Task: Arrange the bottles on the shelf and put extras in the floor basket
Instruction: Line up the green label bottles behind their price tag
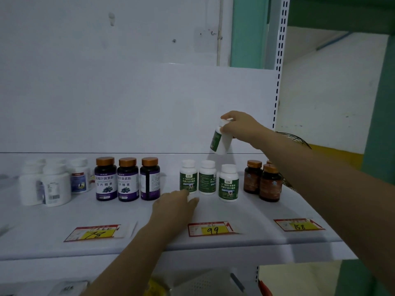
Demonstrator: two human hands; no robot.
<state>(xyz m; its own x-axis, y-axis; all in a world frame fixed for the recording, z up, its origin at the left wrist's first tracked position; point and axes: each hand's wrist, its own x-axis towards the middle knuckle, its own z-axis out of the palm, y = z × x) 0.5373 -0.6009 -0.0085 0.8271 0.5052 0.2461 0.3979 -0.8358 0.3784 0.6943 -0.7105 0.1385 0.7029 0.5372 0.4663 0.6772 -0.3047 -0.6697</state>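
My right hand [240, 127] grips the cap end of a white bottle with a green label [220, 141], tilted in the air above the shelf [245, 212]. Three matching white and green bottles [208, 179] stand below it. My left hand [175, 202] reaches in front of the leftmost of these, its fingers at the bottle's base; whether it holds anything I cannot tell. Three dark purple-label bottles [127, 179] with copper caps stand to the left. Brown bottles [269, 182] stand at the right.
Several white bottles [49, 182] cluster at the shelf's far left. Price tags lie along the front edge: one [96, 232], "99" [212, 229] and "158" [299, 225]. A perforated upright [279, 67] bounds the shelf's right side. Blurred packages show on the level below.
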